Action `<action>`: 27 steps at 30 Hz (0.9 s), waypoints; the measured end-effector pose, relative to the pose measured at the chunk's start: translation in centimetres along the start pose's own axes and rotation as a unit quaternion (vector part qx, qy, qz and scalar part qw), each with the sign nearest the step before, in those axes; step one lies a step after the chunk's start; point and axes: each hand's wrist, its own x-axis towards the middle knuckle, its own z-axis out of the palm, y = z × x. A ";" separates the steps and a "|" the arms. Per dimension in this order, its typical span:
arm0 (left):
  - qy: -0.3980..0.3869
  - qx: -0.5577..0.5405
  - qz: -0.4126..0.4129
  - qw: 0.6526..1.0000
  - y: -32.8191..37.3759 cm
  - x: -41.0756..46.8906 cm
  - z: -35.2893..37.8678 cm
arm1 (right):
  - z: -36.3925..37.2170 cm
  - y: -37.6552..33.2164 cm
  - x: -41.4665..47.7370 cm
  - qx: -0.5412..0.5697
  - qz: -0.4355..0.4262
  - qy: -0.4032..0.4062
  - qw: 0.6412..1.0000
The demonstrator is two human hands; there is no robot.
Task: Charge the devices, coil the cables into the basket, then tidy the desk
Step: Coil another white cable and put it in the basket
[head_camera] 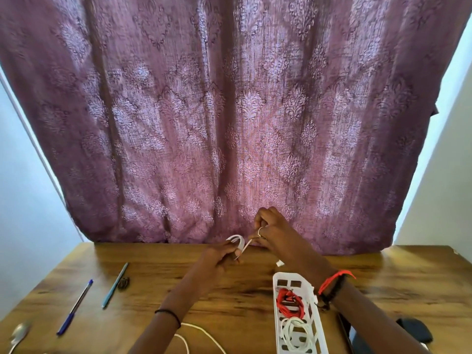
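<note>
Only the head view to go on. Closest to me, at the bottom edge around 6 o'clock, a loose white cable trails across the desk, not coiled yet. Just right of it, roughly 5 o'clock, the white basket already holds a red cable and a coiled white cable.

The one I'm working on is a thin white cord held up near the far desk edge, in front of the curtain. I'd judge it light and floppy with a bit of springiness, so the loops will want to pop open unless pinched where they cross. The plug ends are the only stiff bits, and one white connector hangs below my right wrist.

My left hand is closed around the loops, which poke out above the fingers. My right hand, at about 1 o'clock from the left, is pinching the free strand just beside it, so the cord runs taut between them.

Off at 8 o'clock, well apart from the hands: two pens and a spoon. A dark object sits at 4 o'clock, can't tell what.
</note>
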 end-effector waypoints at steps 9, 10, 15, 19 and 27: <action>-0.033 -0.091 -0.044 0.994 0.6 -1.6 -1.2 | 1.3 -0.6 1.1 -0.042 -0.013 -0.067 0.997; -0.027 -0.112 -0.054 0.992 0.7 -1.7 -1.3 | 1.3 -1.0 1.2 -0.052 -0.022 -0.063 0.996; -0.009 -0.198 -0.093 0.976 0.4 -2.4 -1.7 | 3.2 -2.4 1.9 0.029 -0.056 0.052 0.997; 0.028 -0.347 -0.129 0.929 -0.4 -2.8 -2.0 | 3.7 -3.7 2.2 0.218 0.102 0.025 0.970; 0.045 -0.563 -0.184 0.805 -2.3 -2.3 -4.6 | 5.0 -4.5 3.0 0.362 0.184 -0.178 0.896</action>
